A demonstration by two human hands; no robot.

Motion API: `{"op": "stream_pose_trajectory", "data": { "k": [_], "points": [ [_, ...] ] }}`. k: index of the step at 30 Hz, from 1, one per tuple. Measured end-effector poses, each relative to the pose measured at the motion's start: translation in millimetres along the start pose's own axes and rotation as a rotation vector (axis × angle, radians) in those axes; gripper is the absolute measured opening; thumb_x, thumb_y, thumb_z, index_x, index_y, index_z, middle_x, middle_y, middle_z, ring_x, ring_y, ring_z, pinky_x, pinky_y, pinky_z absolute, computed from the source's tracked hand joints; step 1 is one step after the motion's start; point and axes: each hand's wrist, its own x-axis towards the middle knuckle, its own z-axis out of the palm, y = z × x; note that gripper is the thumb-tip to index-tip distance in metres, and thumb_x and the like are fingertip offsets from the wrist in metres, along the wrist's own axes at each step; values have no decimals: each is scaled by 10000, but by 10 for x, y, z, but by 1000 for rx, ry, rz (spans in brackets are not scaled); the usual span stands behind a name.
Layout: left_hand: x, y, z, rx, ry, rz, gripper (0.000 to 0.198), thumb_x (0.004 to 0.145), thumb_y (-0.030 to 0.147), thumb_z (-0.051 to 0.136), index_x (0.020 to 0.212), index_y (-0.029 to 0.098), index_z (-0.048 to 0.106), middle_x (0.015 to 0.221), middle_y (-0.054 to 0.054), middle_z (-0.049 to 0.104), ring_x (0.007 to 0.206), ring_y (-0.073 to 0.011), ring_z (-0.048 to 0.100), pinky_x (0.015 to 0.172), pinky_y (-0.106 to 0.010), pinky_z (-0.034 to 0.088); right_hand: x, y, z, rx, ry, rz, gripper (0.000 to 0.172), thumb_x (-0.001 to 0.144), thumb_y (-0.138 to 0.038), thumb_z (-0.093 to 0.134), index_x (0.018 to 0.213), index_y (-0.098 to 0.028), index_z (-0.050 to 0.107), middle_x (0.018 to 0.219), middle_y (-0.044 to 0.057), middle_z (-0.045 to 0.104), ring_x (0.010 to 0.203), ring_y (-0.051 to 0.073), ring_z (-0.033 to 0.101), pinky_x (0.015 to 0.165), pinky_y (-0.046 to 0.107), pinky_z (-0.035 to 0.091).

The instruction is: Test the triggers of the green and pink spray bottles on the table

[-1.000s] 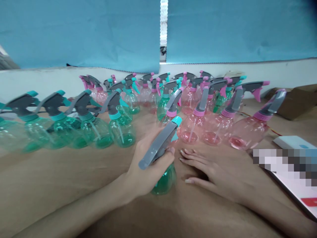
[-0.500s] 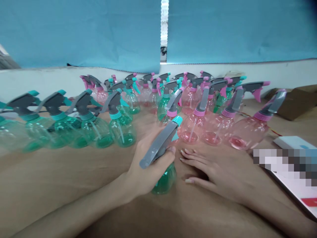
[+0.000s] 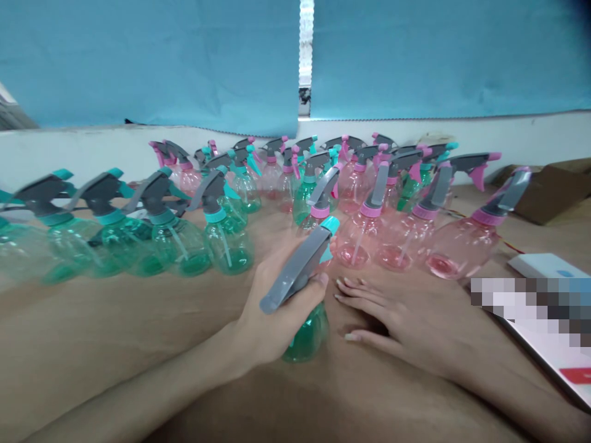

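My left hand is wrapped round the neck of a green spray bottle with a grey trigger head and a turquoise nozzle. That bottle stands on the brown table, its nozzle facing away from me; my fingers hide its neck. Just to the right, my right hand lies palm down on the tabletop, fingers stretched out and holding nothing. Beyond my hands, a row of green spray bottles stands on the left. Several pink spray bottles stand on the right.
More pink and green spray bottles crowd the back of the table. At the right are a brown cardboard box, a small white box and a flat, partly blurred-out item. Blue cloth hangs behind.
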Motion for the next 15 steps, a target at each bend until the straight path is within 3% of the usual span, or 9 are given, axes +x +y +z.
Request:
{"op": "stream_pose_trajectory", "data": {
  "k": [15],
  "points": [
    [-4,-5,-3,21,-8,-5,68,811,235,512,744,239,502,703,26,495,619,-155,474,573,-291,419,0,-19,-4,-46,-44,10,634,924,-582,450,1399,-161,471,1503,74,376,1389,235,346,1138,464,315]
  ]
}}
